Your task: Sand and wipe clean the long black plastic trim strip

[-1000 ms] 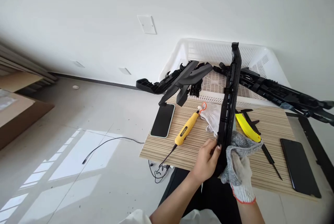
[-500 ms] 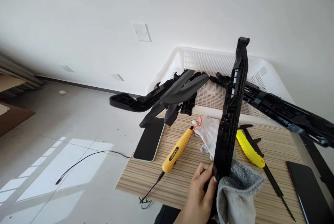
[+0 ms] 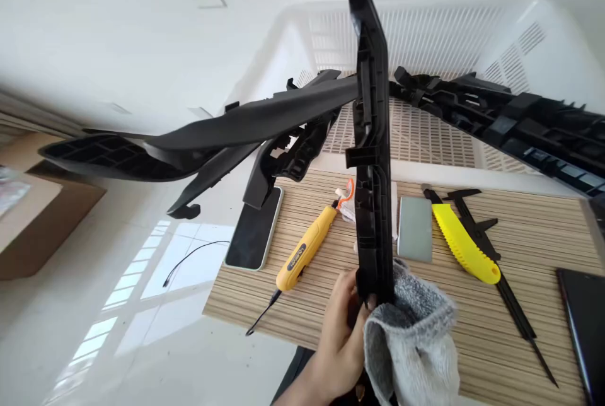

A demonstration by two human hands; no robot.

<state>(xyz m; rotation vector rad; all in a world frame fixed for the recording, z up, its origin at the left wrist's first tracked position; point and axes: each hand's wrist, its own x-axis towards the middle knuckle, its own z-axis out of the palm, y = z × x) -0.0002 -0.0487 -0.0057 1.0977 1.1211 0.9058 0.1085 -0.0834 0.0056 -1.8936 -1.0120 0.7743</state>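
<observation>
The left hand (image 3: 343, 336) is closed on the lower end of the long black part (image 3: 372, 204), which stands nearly upright over the near side of the tabletop (image 3: 534, 229). In view, its hooked tip rises past the far rim of the white basket (image 3: 425, 31). The right hand (image 3: 428, 368), in a pale knitted glove, presses a grey cloth (image 3: 423, 302) against the part's lower right side; its fingers are hidden, so I cannot tell how far they close.

To the left, a strip of striped wood separates the left hand from the yellow corded tool (image 3: 306, 249); beyond it, the pale-rimmed phone (image 3: 253, 232) lies near the left edge. To the right, a small grey box (image 3: 414, 229) sits near the part, then the yellow-handled tool (image 3: 466, 245) and calliper (image 3: 489, 245). A wider wooden stretch runs between the calliper and the dark phone (image 3: 586, 324). Curved black pieces (image 3: 265, 119) jut leftward, beyond the tabletop's left edge in view.
</observation>
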